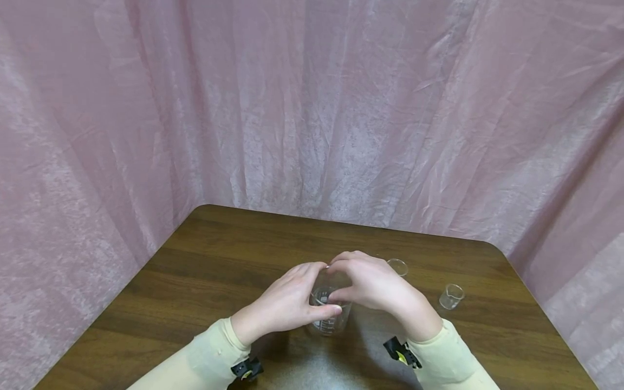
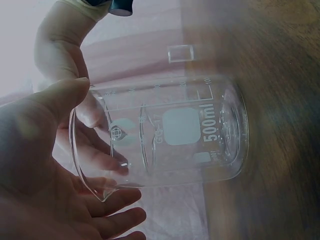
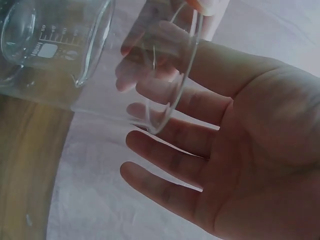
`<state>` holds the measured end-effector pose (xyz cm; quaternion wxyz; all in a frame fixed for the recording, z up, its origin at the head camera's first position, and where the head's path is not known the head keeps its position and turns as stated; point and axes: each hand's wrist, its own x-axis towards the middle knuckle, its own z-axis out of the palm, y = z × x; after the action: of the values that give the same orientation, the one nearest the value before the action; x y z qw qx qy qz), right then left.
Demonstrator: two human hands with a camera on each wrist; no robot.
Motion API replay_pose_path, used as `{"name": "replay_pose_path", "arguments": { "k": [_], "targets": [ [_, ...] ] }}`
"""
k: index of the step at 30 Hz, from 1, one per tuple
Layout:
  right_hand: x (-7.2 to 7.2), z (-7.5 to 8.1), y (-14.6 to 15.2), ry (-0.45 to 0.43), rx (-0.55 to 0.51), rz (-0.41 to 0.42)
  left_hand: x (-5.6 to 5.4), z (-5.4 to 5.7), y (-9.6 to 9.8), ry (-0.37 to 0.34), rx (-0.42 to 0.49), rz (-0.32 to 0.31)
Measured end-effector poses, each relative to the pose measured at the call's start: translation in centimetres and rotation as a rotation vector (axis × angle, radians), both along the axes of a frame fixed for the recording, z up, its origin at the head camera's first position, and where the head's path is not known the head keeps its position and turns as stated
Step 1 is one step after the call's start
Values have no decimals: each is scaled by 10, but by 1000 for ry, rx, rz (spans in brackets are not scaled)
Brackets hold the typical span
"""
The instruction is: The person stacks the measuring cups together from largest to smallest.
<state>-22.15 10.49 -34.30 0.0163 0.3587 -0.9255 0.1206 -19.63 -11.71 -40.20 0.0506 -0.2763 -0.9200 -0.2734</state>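
Note:
A large clear glass beaker (image 2: pixel 182 127) marked 500ml stands upright in front of me. My left hand (image 1: pixel 292 298) holds it around the top, thumb at the near side of the rim and fingers along the far side. My right hand (image 1: pixel 370 281) is at the right side of the mouth, its thumb and fingers spread apart around the rim, fingers fairly straight in the right wrist view. Through the large beaker's wall shows a smaller beaker (image 3: pixel 57 47) with white markings; it appears nested inside. Part of the large rim is hidden by my hands in the head view.
A small beaker (image 1: pixel 450 297) stands at the right on the brown wooden table (image 1: pixel 219 254). Another glass rim (image 1: pixel 398 267) shows just behind my right hand. Pink curtains (image 1: pixel 312 108) hang around the table's back and sides.

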Motion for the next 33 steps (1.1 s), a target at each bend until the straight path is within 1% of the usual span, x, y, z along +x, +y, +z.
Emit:
{"name": "replay_pose_path", "arguments": {
  "k": [7,11,19,26,33],
  "targets": [
    [7,-1,9,54,-47,-26,0,0,1,-7,-9,16],
    [11,1,14,82,-67,-59,0,0,0,-12,-5,16],
    [17,4,24,107,-138,-123,0,-1,1,13,3,10],
    [19,7,32,146,-175,-152,0,-1,2,18,2,11],
    [16,9,40,165,-208,-193,0,0,2,16,4,13]
  ]
}}
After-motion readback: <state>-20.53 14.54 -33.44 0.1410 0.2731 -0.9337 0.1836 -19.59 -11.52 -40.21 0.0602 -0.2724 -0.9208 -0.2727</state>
